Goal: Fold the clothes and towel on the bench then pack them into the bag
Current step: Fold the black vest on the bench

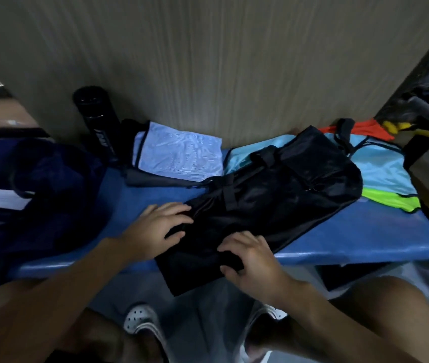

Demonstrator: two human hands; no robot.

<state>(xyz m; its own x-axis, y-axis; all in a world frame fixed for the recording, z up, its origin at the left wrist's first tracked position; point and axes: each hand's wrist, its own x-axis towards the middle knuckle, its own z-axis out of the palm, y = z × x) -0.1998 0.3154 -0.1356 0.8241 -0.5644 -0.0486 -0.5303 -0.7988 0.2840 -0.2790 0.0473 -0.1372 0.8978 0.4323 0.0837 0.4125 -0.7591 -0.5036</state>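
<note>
left grip (161, 226), spread flat, steadies the black bag (286, 192) on the desk (365, 231). right grip (250, 258) pinches its near edge, likely to open it.

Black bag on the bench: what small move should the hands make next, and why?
Probably spread the near end of the black bag open. The left hand rests on it, the right hand pinches its fabric, that end hangs over the bench edge, and the folded pale blue cloth lies unpacked by the wall.
</note>
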